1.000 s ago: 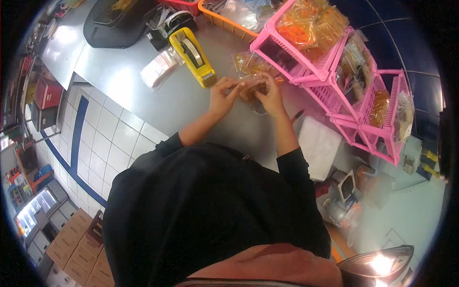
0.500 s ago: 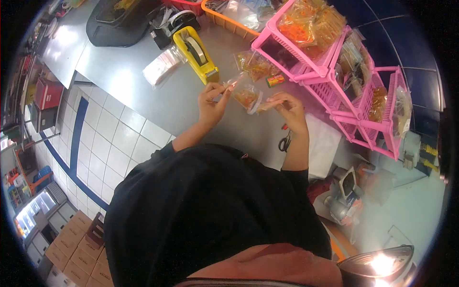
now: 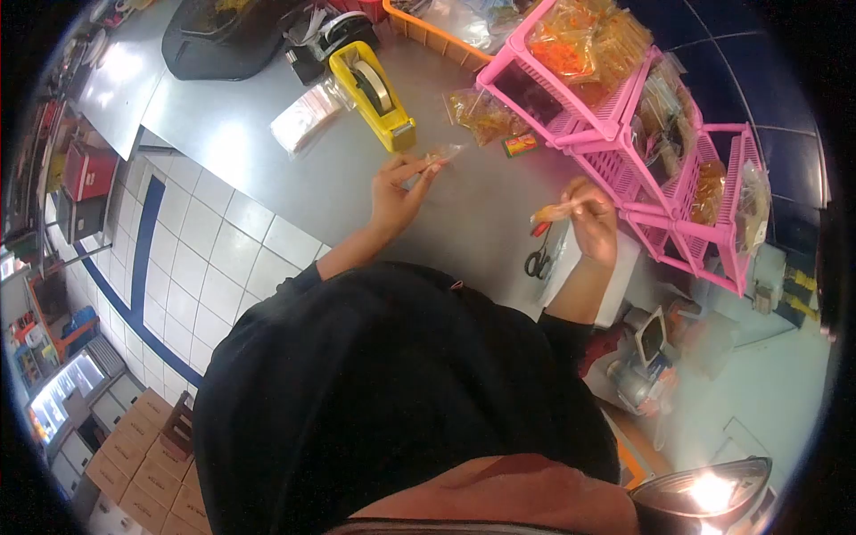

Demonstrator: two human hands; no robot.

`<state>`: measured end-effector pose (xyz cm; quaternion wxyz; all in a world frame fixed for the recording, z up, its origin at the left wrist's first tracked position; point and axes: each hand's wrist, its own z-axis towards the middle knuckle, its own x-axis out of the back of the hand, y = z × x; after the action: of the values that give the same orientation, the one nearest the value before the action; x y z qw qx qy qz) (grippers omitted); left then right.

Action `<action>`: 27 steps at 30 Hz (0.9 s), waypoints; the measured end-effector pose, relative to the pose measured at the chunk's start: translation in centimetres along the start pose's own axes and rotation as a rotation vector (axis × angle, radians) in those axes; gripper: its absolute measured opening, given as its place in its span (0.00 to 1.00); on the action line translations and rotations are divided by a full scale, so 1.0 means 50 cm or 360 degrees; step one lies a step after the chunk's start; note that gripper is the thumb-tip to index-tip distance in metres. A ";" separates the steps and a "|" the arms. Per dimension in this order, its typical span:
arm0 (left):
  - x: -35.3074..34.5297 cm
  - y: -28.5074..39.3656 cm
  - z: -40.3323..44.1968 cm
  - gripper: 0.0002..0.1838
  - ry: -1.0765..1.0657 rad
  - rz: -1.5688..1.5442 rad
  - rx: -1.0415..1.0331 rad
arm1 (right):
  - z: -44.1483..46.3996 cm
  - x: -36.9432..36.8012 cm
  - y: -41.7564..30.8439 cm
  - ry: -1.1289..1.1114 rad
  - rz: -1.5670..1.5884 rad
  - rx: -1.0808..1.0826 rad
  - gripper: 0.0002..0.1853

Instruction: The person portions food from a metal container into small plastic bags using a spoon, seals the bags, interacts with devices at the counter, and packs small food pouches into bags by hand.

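My left hand (image 3: 399,192) is closed in a pinch on a small clear plastic bag (image 3: 450,152), just below the yellow tape dispenser (image 3: 373,96). Off to the right, my right hand (image 3: 592,225) grips a small plastic bag with orange-brown contents (image 3: 551,213); its fingers partly cover it. Below that bag lie scissors (image 3: 538,260) with black handles and a red part near them. Between and beyond the hands, filled bags (image 3: 486,116) rest on the metal table beside a small green, yellow and red packet (image 3: 519,145).
Pink stacking baskets (image 3: 615,134) filled with bags stand on the right. An orange basket (image 3: 446,36) is at the back, and a stack of clear bags (image 3: 308,116) lies left of the dispenser. White sheet material (image 3: 615,276) lies under my right forearm.
My hands have moved apart. The right one went right and slightly down with its filled bag, away from the left, which stays nearly in place. The view shifted slightly.
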<state>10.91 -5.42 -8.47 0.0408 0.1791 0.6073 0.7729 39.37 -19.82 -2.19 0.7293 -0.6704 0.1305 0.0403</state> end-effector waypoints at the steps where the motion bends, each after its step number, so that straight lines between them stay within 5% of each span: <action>1: -0.005 -0.001 -0.006 0.07 -0.0031 -0.0052 0.0016 | -0.007 -0.004 -0.012 0.0126 -0.0227 -0.0102 0.07; 8: -0.034 0.019 -0.006 0.09 -0.0415 -0.0528 0.0135 | 0.045 -0.109 0.004 -0.0169 -0.0496 -0.0094 0.08; 13: -0.026 0.056 0.014 0.09 -0.0399 -0.0806 0.0187 | 0.049 -0.153 0.129 -0.0472 -0.0146 -0.0882 0.10; 21: 0.064 0.076 0.079 0.08 -0.0045 -0.0783 0.0249 | 0.008 -0.178 0.193 -0.0525 -0.0019 -0.0691 0.07; 27: 0.114 0.095 0.097 0.10 0.0138 -0.0270 -0.0050 | -0.128 -0.116 0.067 -0.0325 -0.0289 -0.0654 0.05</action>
<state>7.89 -0.58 -1.69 0.0827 0.0927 0.6094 0.7831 32.14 -25.16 -4.47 0.5876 -0.8061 -0.0156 0.0679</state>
